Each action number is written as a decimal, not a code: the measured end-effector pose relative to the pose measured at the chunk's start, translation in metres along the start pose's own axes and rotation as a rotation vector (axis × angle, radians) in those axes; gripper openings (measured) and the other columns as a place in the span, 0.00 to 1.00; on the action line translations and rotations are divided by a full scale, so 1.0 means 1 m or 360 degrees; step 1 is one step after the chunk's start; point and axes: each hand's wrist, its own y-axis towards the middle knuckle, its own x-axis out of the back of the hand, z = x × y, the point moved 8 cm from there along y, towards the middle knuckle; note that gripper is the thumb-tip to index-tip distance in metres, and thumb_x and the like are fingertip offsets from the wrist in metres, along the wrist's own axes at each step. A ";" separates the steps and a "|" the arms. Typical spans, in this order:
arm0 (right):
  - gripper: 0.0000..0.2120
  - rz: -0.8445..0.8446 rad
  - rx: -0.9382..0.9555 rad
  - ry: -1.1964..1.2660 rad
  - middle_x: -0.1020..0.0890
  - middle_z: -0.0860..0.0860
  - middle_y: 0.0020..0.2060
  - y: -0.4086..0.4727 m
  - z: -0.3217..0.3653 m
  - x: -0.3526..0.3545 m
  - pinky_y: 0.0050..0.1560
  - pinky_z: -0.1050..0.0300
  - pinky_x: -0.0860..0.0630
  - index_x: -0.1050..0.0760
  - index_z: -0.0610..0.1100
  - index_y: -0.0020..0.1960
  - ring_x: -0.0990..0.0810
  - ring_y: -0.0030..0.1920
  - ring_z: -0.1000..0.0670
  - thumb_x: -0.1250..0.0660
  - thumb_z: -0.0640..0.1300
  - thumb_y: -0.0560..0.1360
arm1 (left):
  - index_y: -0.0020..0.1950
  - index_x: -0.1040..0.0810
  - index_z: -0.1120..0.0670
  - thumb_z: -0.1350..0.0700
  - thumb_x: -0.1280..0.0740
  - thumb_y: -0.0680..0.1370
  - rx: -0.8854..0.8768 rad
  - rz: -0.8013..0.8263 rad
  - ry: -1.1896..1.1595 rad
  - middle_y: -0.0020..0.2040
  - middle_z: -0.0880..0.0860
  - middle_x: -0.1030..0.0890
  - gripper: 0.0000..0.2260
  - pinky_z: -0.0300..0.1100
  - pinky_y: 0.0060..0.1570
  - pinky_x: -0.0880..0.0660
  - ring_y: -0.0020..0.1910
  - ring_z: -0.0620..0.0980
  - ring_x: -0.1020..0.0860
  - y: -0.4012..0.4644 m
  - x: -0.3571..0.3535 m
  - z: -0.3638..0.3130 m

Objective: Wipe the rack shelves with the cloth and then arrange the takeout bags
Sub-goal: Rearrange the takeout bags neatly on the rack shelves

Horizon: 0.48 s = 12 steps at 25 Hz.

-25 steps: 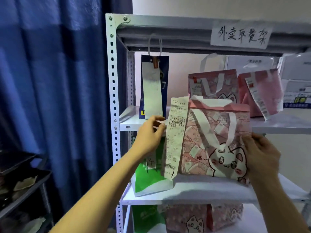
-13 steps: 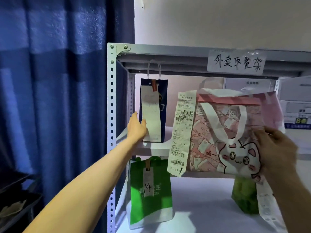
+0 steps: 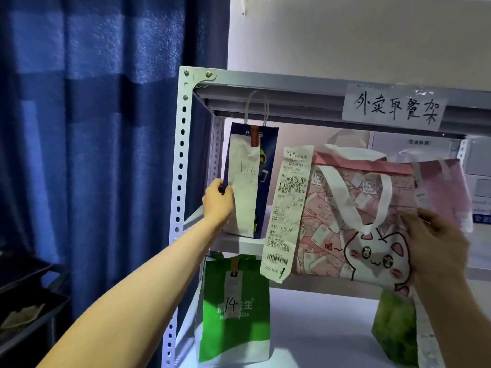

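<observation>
A white metal rack (image 3: pixel 181 160) stands ahead. On its upper shelf a tall navy bag (image 3: pixel 267 166) with a long receipt stands at the left; my left hand (image 3: pixel 218 203) grips its left edge. My right hand (image 3: pixel 435 248) holds a pink cat-print bag (image 3: pixel 356 224) by its right side, lifted in front of the upper shelf, a long receipt (image 3: pixel 285 208) dangling from its left corner. Another pink bag (image 3: pixel 441 187) sits behind it on the shelf. A green bag marked 14 (image 3: pixel 233 312) stands on the lower shelf (image 3: pixel 318 338). No cloth is in view.
A handwritten paper sign (image 3: pixel 396 107) is taped to the rack's top beam. A second green bag (image 3: pixel 393 328) stands on the lower shelf at right. Blue curtain (image 3: pixel 93 128) hangs left of the rack. A dark cart (image 3: pixel 29 306) stands at lower left. White boxes (image 3: pixel 478 181) sit at the shelf's right.
My right hand has raised the pink cat bag from the lower shelf level to the upper shelf. My left hand let go of it and took hold of the navy bag.
</observation>
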 end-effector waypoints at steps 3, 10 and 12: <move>0.07 -0.0022 -0.0012 0.0052 0.17 0.57 0.39 0.002 0.006 -0.001 0.26 0.72 0.26 0.19 0.51 0.55 0.19 0.29 0.65 0.29 0.48 0.77 | 0.49 0.22 0.49 0.54 0.37 0.82 -0.0047 -0.0050 -0.0022 0.44 0.47 0.18 0.05 0.46 0.45 0.24 0.44 0.49 0.21 -0.017 0.022 -0.015; 0.03 -0.0066 -0.0005 0.0021 0.16 0.57 0.40 0.002 0.016 -0.006 0.39 0.61 0.22 0.19 0.53 0.50 0.17 0.39 0.56 0.29 0.49 0.76 | 0.46 0.21 0.51 0.55 0.36 0.79 -0.0210 -0.0261 0.0138 0.35 0.47 0.20 0.05 0.39 0.34 0.30 0.34 0.43 0.25 -0.086 0.091 -0.047; 0.04 -0.0090 0.0022 0.0019 0.16 0.57 0.40 0.000 0.020 -0.009 0.39 0.61 0.21 0.19 0.53 0.50 0.17 0.39 0.57 0.30 0.49 0.76 | 0.48 0.20 0.49 0.54 0.36 0.79 -0.0215 -0.0292 0.0167 0.36 0.46 0.19 0.05 0.43 0.40 0.27 0.38 0.45 0.22 -0.102 0.114 -0.052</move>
